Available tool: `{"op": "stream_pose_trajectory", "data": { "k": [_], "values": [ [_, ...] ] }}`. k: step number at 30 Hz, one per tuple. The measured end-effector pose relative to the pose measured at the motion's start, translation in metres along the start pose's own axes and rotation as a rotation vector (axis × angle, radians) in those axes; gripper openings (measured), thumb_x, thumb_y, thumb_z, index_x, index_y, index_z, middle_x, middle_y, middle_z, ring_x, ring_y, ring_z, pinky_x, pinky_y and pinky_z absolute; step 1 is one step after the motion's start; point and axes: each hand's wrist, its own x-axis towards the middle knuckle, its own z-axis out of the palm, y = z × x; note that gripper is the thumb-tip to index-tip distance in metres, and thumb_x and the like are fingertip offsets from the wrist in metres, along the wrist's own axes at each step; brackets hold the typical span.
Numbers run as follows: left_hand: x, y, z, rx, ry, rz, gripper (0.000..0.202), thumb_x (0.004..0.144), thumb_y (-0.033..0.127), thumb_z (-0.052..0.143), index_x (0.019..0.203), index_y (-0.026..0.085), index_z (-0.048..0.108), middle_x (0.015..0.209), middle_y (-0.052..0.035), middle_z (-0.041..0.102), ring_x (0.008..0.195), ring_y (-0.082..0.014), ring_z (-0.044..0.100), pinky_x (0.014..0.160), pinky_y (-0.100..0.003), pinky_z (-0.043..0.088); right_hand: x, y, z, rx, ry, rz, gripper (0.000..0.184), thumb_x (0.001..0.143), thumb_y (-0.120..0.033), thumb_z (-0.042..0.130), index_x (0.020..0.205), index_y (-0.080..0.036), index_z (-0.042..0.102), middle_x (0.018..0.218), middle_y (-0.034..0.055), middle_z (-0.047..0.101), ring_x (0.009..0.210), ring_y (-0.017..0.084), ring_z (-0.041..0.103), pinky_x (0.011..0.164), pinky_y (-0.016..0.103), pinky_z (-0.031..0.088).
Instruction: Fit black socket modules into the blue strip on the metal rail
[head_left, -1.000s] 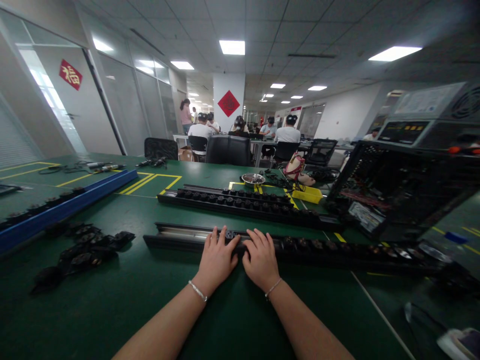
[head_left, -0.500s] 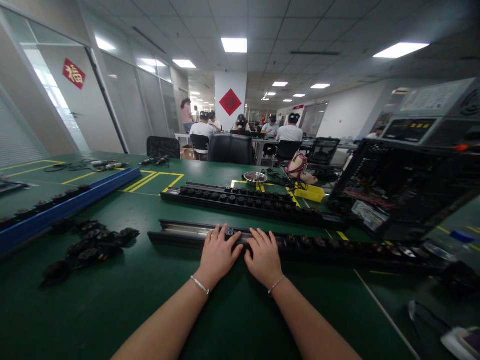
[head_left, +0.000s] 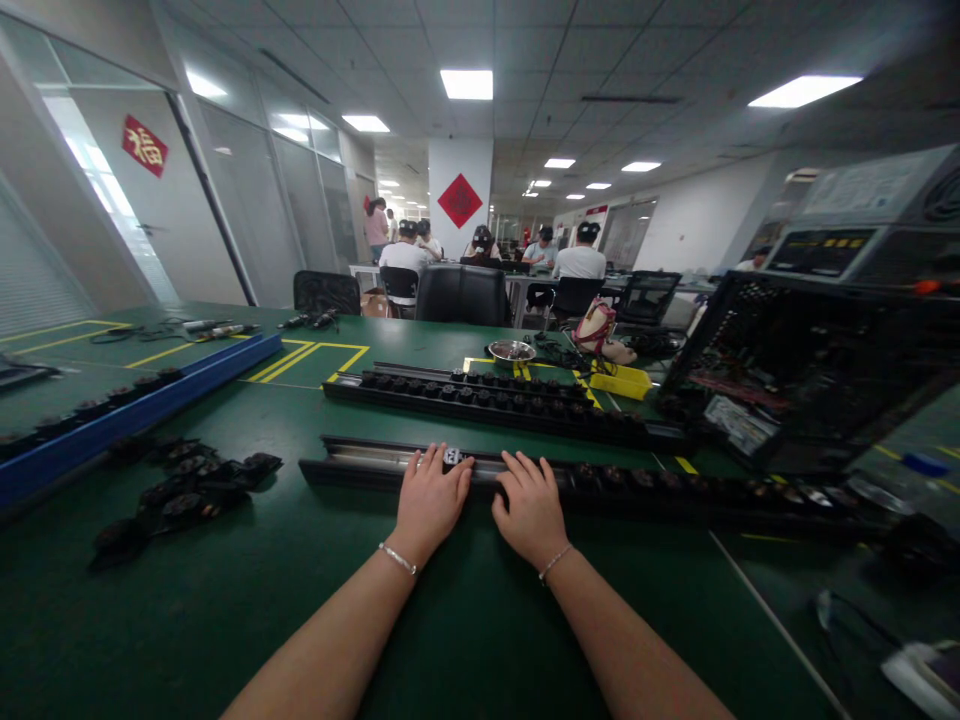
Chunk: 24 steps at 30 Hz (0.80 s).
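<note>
A long black rail [head_left: 360, 462] lies across the green table [head_left: 247, 590] in front of me, with black socket modules seated along its right part. My left hand [head_left: 429, 500] and my right hand [head_left: 531, 508] rest side by side on the rail, fingers stretched forward and pressing on it. Between their fingertips sits one socket module [head_left: 453, 457] with a pale face. Each wrist wears a thin bracelet. Neither hand grips anything that I can see.
A second filled black rail [head_left: 487, 400] lies farther back. Loose black socket modules [head_left: 187, 485] are heaped at the left, beside a blue rail [head_left: 127, 410]. A metal bowl [head_left: 511, 351], a yellow tray [head_left: 619, 383] and an open black machine case [head_left: 795, 370] stand at the right. Several seated people work in the background.
The hands have drawn slightly apart, and the view has tilted a little. The rail and modules have not moved.
</note>
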Motion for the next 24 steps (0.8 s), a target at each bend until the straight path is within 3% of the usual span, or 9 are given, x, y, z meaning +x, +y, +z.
{"op": "stream_pose_trajectory", "data": {
  "k": [7,24],
  "values": [
    [0.0,-0.005,0.001,0.013,0.043,-0.016,0.031,0.086,0.035,0.044,0.107,0.033,0.067,0.121,-0.006,0.062,0.117,-0.0264,0.052,0.102,-0.047,0.034,0.0,0.0,0.0,-0.002,0.002,-0.008,0.019,0.077,-0.02,0.051,0.091,-0.02,0.063,0.129,0.0079,0.055,0.122,0.025,0.044,0.107,0.049,0.021],
    [0.002,-0.014,-0.003,0.014,0.039,-0.065,0.03,0.087,0.034,0.043,0.102,0.032,0.069,0.12,-0.0074,0.062,0.116,-0.0258,0.054,0.101,-0.046,0.034,-0.001,0.0,0.0,0.0,-0.009,0.002,0.019,0.078,-0.02,0.05,0.092,-0.02,0.063,0.13,0.0064,0.054,0.123,0.024,0.043,0.107,0.048,0.021]
  ]
}}
